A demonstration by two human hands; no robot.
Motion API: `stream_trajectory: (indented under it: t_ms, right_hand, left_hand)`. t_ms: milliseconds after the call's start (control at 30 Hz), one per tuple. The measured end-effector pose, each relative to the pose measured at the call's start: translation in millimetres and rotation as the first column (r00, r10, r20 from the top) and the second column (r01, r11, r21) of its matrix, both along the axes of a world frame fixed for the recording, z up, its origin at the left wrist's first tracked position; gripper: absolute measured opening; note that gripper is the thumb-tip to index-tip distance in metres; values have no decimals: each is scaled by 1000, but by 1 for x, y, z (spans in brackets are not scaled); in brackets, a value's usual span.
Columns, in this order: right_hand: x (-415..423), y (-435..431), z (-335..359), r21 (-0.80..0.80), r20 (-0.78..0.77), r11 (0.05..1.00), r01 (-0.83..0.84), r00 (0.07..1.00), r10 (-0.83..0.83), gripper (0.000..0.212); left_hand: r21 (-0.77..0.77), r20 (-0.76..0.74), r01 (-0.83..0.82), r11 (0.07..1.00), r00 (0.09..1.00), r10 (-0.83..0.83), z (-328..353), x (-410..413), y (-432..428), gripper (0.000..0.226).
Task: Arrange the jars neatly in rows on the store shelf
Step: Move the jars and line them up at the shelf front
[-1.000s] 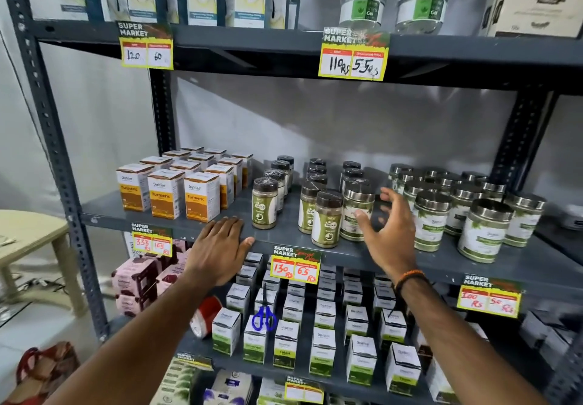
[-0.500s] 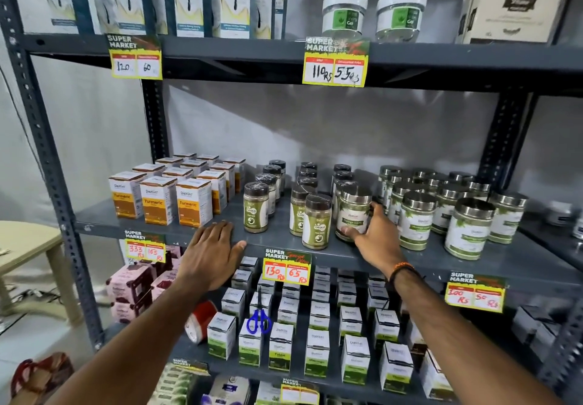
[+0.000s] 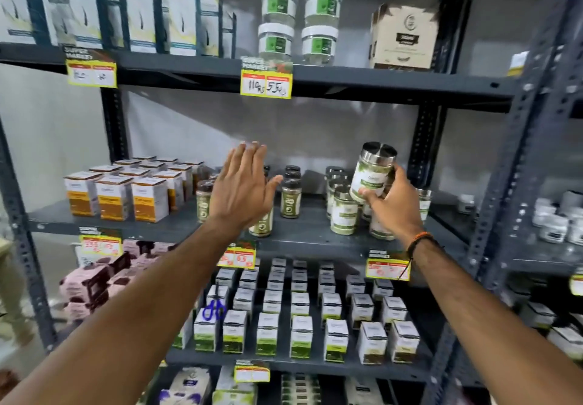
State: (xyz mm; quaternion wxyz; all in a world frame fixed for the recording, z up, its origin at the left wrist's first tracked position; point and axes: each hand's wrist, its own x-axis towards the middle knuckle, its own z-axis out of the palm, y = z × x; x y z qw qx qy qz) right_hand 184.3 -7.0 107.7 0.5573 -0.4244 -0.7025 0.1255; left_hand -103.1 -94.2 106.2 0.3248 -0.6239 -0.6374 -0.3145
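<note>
My right hand (image 3: 396,205) grips a wide steel-lidded jar (image 3: 372,174) with a white and green label, lifted and tilted above the middle grey shelf (image 3: 303,237). More wide steel-lidded jars (image 3: 344,212) stand under and left of it; some are hidden behind my hand. My left hand (image 3: 244,188) hovers flat with fingers spread and nothing in it, in front of the slim dark-lidded spice jars (image 3: 291,196), and it covers several of them.
Orange-and-white boxes (image 3: 115,194) fill the shelf's left end. White gel jars (image 3: 298,22) and tall cartons stand on the shelf above. Small white-green boxes (image 3: 299,319) and blue scissors (image 3: 214,310) lie on the shelf below. Price tags hang on the shelf edges.
My right hand closed on a wide jar and raised it off the shelf. My left hand left the shelf edge and rose in front of the slim jars. The view shifted right.
</note>
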Motion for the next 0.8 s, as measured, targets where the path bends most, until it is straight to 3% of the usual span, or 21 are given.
stream_trajectory:
  t_ms: [200, 300, 433, 567, 800]
  right_hand:
    - [80, 14, 2, -51, -5, 993, 108, 994, -109, 65]
    - [111, 30, -13, -115, 13, 985, 131, 991, -130, 66]
    - [135, 51, -42, -211, 54, 966, 150, 988, -141, 66]
    - [143, 68, -67, -287, 81, 943, 166, 985, -149, 72]
    - [140, 92, -85, -328, 128, 924, 196, 978, -162, 71]
  left_hand:
    - [-133, -71, 169, 977, 981, -179, -12, 81, 37, 62]
    - [-284, -15, 219, 933, 972, -233, -38, 99, 57, 63]
    - [-468, 92, 176, 866, 984, -150, -74, 97, 82, 72]
    - [-601, 105, 134, 788, 991, -88, -97, 89, 101, 76]
    - [-598, 96, 123, 792, 992, -82, -112, 84, 114, 73]
